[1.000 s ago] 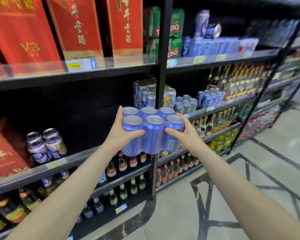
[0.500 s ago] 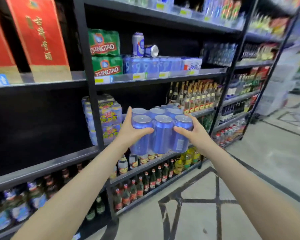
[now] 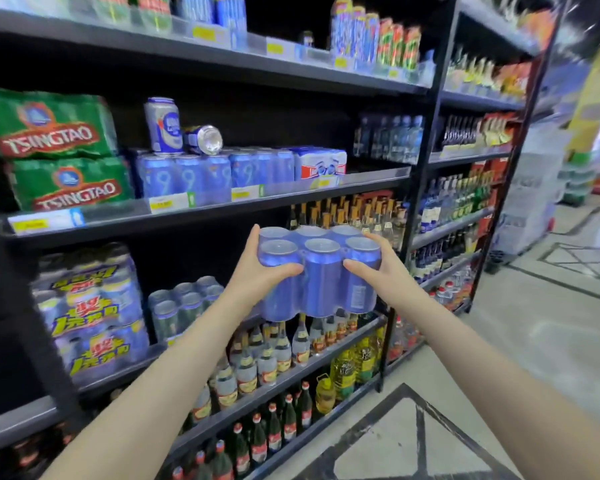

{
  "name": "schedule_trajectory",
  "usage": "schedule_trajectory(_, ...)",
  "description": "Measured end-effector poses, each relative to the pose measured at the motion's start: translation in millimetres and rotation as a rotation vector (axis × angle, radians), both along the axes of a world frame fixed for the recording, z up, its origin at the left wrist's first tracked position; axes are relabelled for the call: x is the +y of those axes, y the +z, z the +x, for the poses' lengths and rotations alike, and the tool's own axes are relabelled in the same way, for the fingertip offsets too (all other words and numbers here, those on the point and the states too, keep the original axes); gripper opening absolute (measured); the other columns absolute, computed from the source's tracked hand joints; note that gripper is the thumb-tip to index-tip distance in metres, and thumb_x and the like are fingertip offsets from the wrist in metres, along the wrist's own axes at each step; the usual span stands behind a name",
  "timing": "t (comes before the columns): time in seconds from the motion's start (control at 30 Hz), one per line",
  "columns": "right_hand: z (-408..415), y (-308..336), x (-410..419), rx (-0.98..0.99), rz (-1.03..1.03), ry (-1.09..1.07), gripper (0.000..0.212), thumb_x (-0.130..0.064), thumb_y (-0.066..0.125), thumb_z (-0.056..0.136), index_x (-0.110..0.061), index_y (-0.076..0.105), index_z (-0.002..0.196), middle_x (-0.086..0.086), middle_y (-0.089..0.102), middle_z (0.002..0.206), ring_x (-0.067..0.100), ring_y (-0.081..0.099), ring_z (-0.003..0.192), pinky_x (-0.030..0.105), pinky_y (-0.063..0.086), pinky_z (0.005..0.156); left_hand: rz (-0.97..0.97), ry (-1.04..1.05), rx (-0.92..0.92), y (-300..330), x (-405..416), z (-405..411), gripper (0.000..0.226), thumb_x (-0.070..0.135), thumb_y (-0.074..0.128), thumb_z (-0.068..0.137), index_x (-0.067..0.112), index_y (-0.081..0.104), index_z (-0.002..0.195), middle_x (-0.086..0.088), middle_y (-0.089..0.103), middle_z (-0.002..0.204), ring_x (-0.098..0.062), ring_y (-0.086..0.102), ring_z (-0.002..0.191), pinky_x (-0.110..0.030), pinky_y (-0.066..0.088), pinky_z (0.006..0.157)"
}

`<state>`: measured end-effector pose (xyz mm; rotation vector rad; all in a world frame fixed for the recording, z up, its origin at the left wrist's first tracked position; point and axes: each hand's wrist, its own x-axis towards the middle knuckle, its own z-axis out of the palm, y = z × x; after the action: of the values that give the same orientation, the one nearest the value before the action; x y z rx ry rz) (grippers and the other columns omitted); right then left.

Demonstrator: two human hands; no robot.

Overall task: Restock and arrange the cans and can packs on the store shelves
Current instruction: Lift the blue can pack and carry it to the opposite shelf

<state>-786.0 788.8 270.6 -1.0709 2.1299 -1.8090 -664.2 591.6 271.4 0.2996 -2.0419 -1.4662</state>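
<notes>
Head view: a store aisle with dark shelving running away toward 1 o'clock; two bare forearms reach in from the bottom edge.
Six-pack: a shrink-wrapped blue six-pack [image 3: 317,275] of cans sits at the centre of the picture, upright, tops toward the camera, carried in the air in front of the shelves and resting on none of them.
Left hand: the left hand [image 3: 257,277] is curled partway closed on the pack's 9 o'clock side, thumb across the front can, fingers out of sight behind.
Right hand: the right hand [image 3: 381,270] mirrors it at 3 o'clock, thumb on the front, fingers wrapped round the far side.
Why held so: pressing from both sides probably keeps the loose-wrapped cans level and together.
Matching stock: a row of blue can packs [image 3: 201,176] stands at 11 o'clock on the upper shelf [image 3: 291,194], likely where this pack belongs.
Loose cans: on top of that row, one upright can [image 3: 163,124] and one tipped can [image 3: 205,138] lying on its side, touching each other.
Neighbours: green Tsingtao packs [image 3: 54,150] at 10 o'clock; bottles fill the lower shelves.
</notes>
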Motion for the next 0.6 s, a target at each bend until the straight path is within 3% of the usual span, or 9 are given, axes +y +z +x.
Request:
schedule_trajectory(0.03, -18.1, 3.4, -3.5, 0.016, -0.006, 0.003, 0.062, -0.033, 0.069, 0.083, -0.028, 0.032, 0.133, -0.002, 0.052, 0.132, 0.014, 0.057, 0.115, 0.035, 0.051, 0.092, -0.003, -0.01, 0.006, 1.6, -4.9, -19.1, 0.074, 0.011, 0.079, 0.073, 0.028, 0.034, 0.129, 0.014, 0.055, 0.115, 0.0, 0.054, 0.1, -0.006, 0.043, 0.07)
schedule_trajectory(0.1, -63.6, 17.8, -17.0, 0.062, -0.009, 0.012, 0.061, -0.031, 0.067, 0.085, -0.025, 0.032, 0.135, -0.004, 0.052, 0.13, 0.014, 0.055, 0.115, 0.029, 0.05, 0.089, 0.031, -0.014, 0.029, 7.4, -22.6, -66.6, 0.102, 0.021, 0.084, 0.067, 0.019, 0.02, 0.146, 0.007, 0.051, 0.131, -0.005, 0.052, 0.114, -0.017, 0.044, 0.087)
schedule_trajectory(0.2, -113.7, 35.0, -35.7, 0.067, -0.023, 0.007, 0.067, -0.035, 0.069, 0.082, -0.024, 0.032, 0.137, -0.005, 0.052, 0.132, 0.014, 0.055, 0.118, 0.038, 0.047, 0.098, 0.044, -0.005, 0.036, 26.6, -37.7, -108.1, 0.124, 0.042, 0.088, 0.05, 0.024, 0.017, 0.149, 0.006, 0.041, 0.144, -0.01, 0.045, 0.126, -0.032, 0.04, 0.103)
schedule_trajectory(0.37, -192.8, 81.0, -76.7, 0.13, -0.098, 0.036, 0.067, -0.037, 0.07, 0.082, -0.028, 0.033, 0.137, -0.007, 0.054, 0.131, 0.009, 0.055, 0.116, 0.032, 0.048, 0.096, 0.002, 0.096, 0.097, 80.4, -69.4, -179.5, 0.107, 0.021, 0.08, 0.071, 0.028, 0.008, 0.15, 0.007, 0.021, 0.154, -0.013, 0.027, 0.138, -0.028, 0.033, 0.101)
schedule_trajectory(0.5, -241.8, 117.8, -118.3, 0.224, -0.154, 0.075, 0.065, -0.038, 0.069, 0.082, -0.024, 0.035, 0.135, -0.008, 0.054, 0.127, 0.007, 0.055, 0.113, 0.029, 0.049, 0.092, -0.067, 0.188, 0.167, 119.8, -97.7, -214.1, 0.105, 0.021, 0.08, 0.071, 0.026, 0.011, 0.15, 0.006, 0.029, 0.152, -0.011, 0.034, 0.134, -0.027, 0.034, 0.101)
schedule_trajectory(0.6, -270.2, 144.4, -152.6, 0.259, -0.22, 0.129, 0.056, -0.03, 0.07, 0.083, -0.025, 0.038, 0.129, -0.012, 0.057, 0.116, -0.001, 0.057, 0.102, 0.014, 0.048, 0.08, -0.119, 0.279, 0.221, 145.7, -122.2, -234.2, 0.111, 0.025, 0.084, 0.063, 0.022, 0.014, 0.15, 0.005, 0.035, 0.149, -0.01, 0.039, 0.13, -0.029, 0.034, 0.106)
